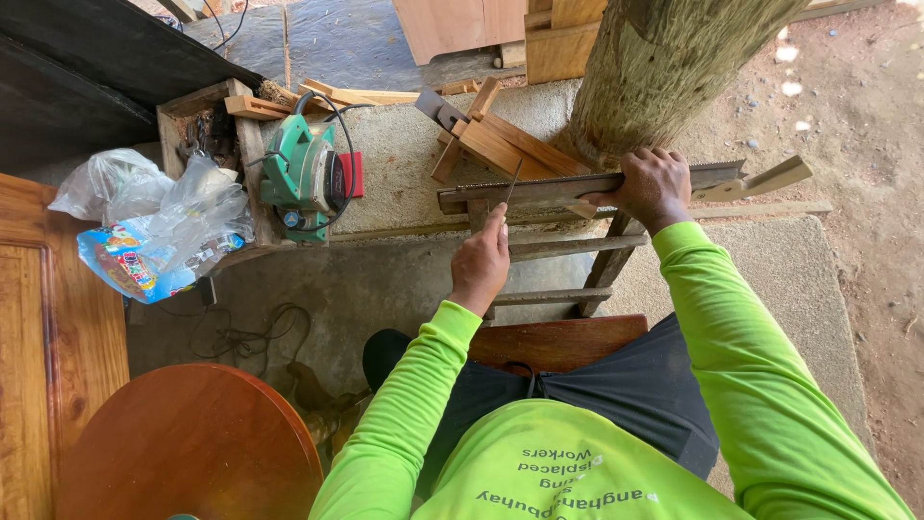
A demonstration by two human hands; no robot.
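Observation:
A hand saw lies lengthwise on a low wooden stand, teeth towards me, its pale wooden handle sticking out to the right. My right hand presses down on the blade near the handle end. My left hand pinches a thin metal file, whose tip rests against the saw's toothed edge. Both arms wear bright green sleeves. I sit on a dark wooden seat.
A tree trunk rises just behind the saw. Wood offcuts lie beside it. A green circular saw sits on the concrete slab, with plastic bags and an open wooden box to its left. A round wooden tabletop is near left.

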